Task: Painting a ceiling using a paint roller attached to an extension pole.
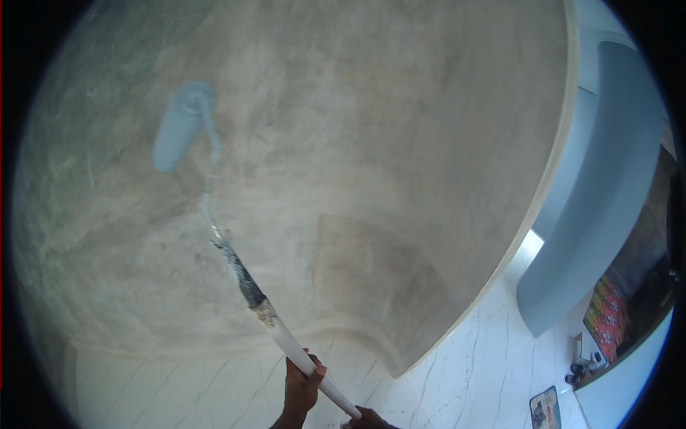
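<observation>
A paint roller [179,132], its sleeve covered in pale blue-grey paint, is up in front of the beige-brown plastered wall [400,129]. Whether the sleeve touches the wall I cannot tell. Its bent, paint-coated wire frame runs down to a dark, paint-smeared handle [248,286] joined to a long white pole [287,342]. My left hand [304,380] is closed around this pole below the joint. Lower down, at the bottom edge of the picture, my right hand [370,419] grips the pole near its visible end; part of this hand is cut off.
White marble-patterned floor tiles [457,365] stretch below the wall. The wall ends on the right in a pale edge. Beyond it stand a blue-grey column or wall section [597,193], a piece of furniture with a colourful floral cloth [607,318], and a small mat [546,409].
</observation>
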{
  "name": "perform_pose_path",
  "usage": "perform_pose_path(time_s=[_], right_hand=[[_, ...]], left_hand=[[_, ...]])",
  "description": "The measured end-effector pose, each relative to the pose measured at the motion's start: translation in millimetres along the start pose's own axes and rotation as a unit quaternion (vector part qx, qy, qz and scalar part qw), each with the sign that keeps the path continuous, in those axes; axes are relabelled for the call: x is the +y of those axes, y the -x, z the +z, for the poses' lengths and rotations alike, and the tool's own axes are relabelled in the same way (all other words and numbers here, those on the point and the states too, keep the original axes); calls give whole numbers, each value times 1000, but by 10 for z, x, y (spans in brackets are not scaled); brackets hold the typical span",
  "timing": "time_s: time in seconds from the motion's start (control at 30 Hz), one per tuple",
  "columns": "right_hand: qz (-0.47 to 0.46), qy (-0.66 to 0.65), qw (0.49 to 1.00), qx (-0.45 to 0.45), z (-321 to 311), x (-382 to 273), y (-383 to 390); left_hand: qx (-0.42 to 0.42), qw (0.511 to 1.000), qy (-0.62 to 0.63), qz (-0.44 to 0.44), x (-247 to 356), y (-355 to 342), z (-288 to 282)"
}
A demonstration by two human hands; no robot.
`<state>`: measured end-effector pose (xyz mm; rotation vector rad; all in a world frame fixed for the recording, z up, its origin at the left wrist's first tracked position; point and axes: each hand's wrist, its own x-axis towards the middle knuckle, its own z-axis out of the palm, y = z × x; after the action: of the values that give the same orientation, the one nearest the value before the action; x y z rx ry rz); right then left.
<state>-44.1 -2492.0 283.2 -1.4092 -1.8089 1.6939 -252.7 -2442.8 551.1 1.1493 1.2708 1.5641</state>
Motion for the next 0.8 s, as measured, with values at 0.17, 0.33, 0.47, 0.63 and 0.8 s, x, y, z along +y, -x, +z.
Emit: perform_pose_path(time_s=[0.17, 0.33, 0.47, 0.63, 0.8], right_hand=[[-37, -46, 996, 60, 569, -213, -286], [0, -113, 991, 79, 1082, -495, -21], [42, -181, 977, 102, 1385, -619, 178], [66, -198, 973, 95, 1463, -484, 281], [-26, -247, 933, 262, 1776, -349, 2]], left_hand=[[-95, 995, 3, 12, 40, 71, -414], [-170, 980, -99, 36, 374, 62, -832], [-68, 973, -196, 100, 607, -295, -917], [-7, 968, -220, 121, 339, -549, -810], [2, 962, -234, 143, 207, -851, -873]])
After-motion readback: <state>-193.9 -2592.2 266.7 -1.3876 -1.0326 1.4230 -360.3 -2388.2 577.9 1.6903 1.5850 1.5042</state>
